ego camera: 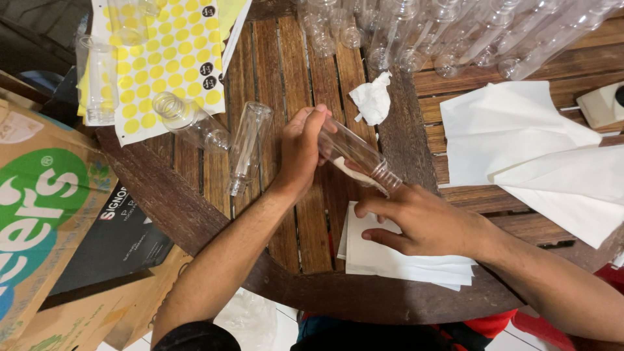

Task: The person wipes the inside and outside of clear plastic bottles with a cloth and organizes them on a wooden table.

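The left hand [300, 153] is clamped round a clear bottle [354, 156], long axis and neck pointing to four o'clock. The right hand [426, 221] rests flat, fingers apart, on stacked paper [390, 260].

A slatted wooden table [286, 78] is seen; clear plastic bottles [247, 146], a yellow sticker sheet [162, 65], a crumpled tissue [372, 99] and white paper sheets [520, 140] are laid on it.
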